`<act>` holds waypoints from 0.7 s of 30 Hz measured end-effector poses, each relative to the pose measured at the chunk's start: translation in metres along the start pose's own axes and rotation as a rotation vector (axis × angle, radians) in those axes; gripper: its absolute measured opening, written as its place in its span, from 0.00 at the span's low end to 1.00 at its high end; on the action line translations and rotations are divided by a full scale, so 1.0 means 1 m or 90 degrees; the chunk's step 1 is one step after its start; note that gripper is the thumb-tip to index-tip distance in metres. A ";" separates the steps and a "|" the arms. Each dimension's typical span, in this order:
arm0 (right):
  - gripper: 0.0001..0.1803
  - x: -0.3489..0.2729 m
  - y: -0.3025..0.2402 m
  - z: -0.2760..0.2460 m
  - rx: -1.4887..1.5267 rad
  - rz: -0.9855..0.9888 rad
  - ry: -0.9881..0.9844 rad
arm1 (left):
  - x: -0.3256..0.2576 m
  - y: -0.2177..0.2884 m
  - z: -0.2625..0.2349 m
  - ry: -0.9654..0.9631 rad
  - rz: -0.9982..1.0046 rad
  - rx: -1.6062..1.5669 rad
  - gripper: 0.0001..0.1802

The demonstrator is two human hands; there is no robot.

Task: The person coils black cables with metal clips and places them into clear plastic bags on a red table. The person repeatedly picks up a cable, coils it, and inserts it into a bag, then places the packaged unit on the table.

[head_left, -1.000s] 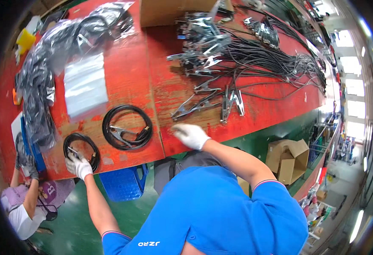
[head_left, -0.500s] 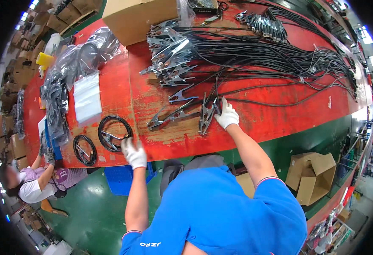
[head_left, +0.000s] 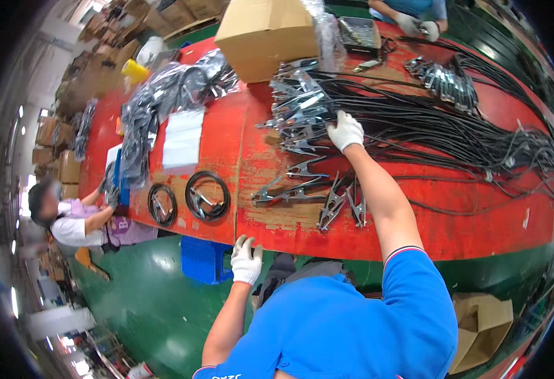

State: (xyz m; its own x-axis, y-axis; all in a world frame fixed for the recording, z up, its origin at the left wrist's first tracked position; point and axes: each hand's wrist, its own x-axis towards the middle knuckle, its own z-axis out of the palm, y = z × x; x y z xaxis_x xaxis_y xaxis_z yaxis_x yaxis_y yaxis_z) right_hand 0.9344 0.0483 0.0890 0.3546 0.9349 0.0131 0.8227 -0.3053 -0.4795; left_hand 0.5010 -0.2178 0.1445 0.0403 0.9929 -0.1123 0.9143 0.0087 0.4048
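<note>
My right hand (head_left: 345, 131), in a white glove, reaches over the bundle of black cables (head_left: 403, 120), beside a heap of metal spring clamps (head_left: 299, 104). Its thumb and fingers are apart at the cable ends next to the clamps; whether they touch a cable is hard to see. My left hand (head_left: 246, 260), also gloved, hangs at the table's near edge, fingers apart and holding nothing. Between my hands, a few loose clamps (head_left: 332, 205) lie near the front of the red table (head_left: 277, 234). Two coiled black cables with clamps (head_left: 207, 196) rest to the left.
A cardboard box (head_left: 264, 38) stands behind the clamps. Plastic-bagged cables (head_left: 141, 120) and a stack of clear bags (head_left: 183, 139) lie left. Co-workers are at the left end and far side. A blue stool (head_left: 204, 260) stands below the near edge; an opened carton (head_left: 479, 325) is at right.
My right hand has left the loose clamps at the front and moved farther away, onto the cable bundle. My left hand has drawn back from the coiled cable to the table edge. The view has shifted.
</note>
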 end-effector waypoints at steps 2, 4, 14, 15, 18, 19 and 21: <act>0.25 0.000 -0.016 -0.007 0.023 0.025 0.040 | -0.032 -0.021 -0.009 0.007 -0.106 0.031 0.21; 0.23 0.002 -0.013 -0.011 0.063 0.025 0.170 | -0.058 -0.050 -0.002 0.007 -0.167 0.051 0.21; 0.14 0.053 -0.004 -0.058 -0.064 -0.428 0.162 | -0.057 -0.036 0.011 0.014 -0.183 0.013 0.22; 0.14 0.045 -0.002 -0.067 -0.032 -0.458 0.194 | -0.049 -0.028 0.006 0.016 -0.150 0.007 0.21; 0.16 0.017 0.009 -0.093 -0.040 -0.489 0.198 | -0.021 0.005 -0.003 0.010 -0.047 -0.002 0.19; 0.16 0.007 0.010 -0.101 -0.038 -0.511 0.231 | -0.011 0.010 -0.003 0.011 -0.022 -0.019 0.19; 0.14 -0.012 0.010 -0.116 -0.008 -0.517 0.244 | 0.013 0.022 0.000 0.010 0.034 -0.055 0.19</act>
State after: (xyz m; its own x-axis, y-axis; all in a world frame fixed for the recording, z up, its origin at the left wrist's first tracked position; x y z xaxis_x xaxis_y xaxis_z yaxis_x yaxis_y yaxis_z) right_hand 0.9903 0.0133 0.1853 -0.2168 0.7396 0.6372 0.8885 0.4199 -0.1850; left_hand 0.5218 -0.2050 0.1522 0.0808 0.9940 -0.0739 0.8731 -0.0348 0.4863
